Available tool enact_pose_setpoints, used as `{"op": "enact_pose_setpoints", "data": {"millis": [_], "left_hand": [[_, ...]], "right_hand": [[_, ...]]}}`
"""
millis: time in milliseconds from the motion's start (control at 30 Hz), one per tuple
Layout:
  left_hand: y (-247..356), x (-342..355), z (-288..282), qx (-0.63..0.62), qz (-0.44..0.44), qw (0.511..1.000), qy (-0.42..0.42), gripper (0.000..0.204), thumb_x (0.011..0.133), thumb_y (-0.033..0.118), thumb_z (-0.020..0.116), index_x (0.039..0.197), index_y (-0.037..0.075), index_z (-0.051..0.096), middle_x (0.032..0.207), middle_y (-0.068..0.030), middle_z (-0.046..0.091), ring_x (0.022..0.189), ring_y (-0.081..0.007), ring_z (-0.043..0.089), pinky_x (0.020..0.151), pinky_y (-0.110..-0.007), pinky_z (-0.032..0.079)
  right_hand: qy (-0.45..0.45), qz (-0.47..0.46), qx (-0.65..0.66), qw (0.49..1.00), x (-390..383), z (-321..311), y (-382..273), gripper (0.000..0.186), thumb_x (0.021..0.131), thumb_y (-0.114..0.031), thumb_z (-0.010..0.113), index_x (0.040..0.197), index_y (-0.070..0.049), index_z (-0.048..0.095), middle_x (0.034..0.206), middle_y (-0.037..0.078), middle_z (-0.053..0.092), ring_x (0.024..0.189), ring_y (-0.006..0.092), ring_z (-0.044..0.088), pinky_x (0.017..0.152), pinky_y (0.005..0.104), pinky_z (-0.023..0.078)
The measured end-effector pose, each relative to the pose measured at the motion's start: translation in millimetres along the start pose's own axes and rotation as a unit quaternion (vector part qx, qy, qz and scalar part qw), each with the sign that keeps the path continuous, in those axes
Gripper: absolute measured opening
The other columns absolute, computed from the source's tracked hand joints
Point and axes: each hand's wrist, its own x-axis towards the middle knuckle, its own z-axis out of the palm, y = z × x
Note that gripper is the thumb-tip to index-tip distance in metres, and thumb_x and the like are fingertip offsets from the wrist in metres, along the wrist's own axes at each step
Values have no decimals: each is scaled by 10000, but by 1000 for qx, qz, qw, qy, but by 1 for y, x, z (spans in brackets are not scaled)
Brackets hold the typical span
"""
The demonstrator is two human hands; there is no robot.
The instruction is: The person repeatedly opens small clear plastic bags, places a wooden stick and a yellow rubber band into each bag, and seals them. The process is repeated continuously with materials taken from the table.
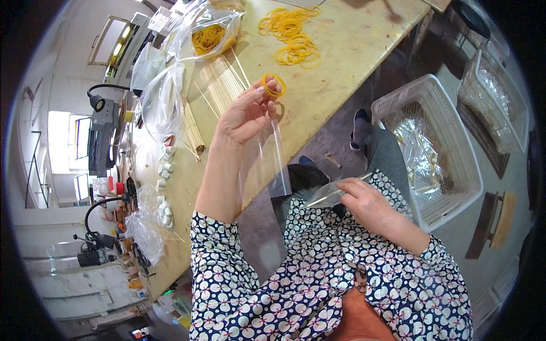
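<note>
Raised over the table edge, my left hand (pixel 245 116) is closed with its fingertips on a loop of yellow rubber bands (pixel 284 85). Below that hand a clear plastic bag (pixel 268 162) reaches past the table edge; whether the fingers hold it I cannot tell. My right hand (pixel 372 206), low over my lap, grips a small clear bag (pixel 323 192) together with a thin pale wooden stick (pixel 325 198). The stick juts out on both sides of the hand. Loose yellow rubber bands (pixel 296 34) lie in piles on the table beyond my left hand.
On the table (pixel 335 68) are thin wooden sticks (pixel 219 85), a stick bundle (pixel 193 133), a clear bag of rubber bands (pixel 207 40) and a row of small white pieces (pixel 163 187). A white crate (pixel 452 213) of filled clear packets stands right of my legs, with another crate (pixel 469 85) beyond.
</note>
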Motion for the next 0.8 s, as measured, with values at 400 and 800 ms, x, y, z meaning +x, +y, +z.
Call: {"op": "enact_pose_setpoints", "data": {"millis": [400,800], "left_hand": [[-42,-41,30,120,73,990,16,356,995,84,691,1341,19,644,1076,-64,752,937,-131,724,746,-198,611],[-103,-90,19,114,84,990,0,367,984,63,703,1339,5,631,1127,-115,752,999,-153,729,847,-259,596]], "right_hand": [[-32,12,-5,999,-2,2,-1,150,817,-9,612,954,50,626,1272,201,644,1246,362,597,1036,425,523],[-38,5,-16,999,6,-3,-6,141,812,17,637,951,37,645,1271,200,654,1224,365,618,1015,428,538]]}}
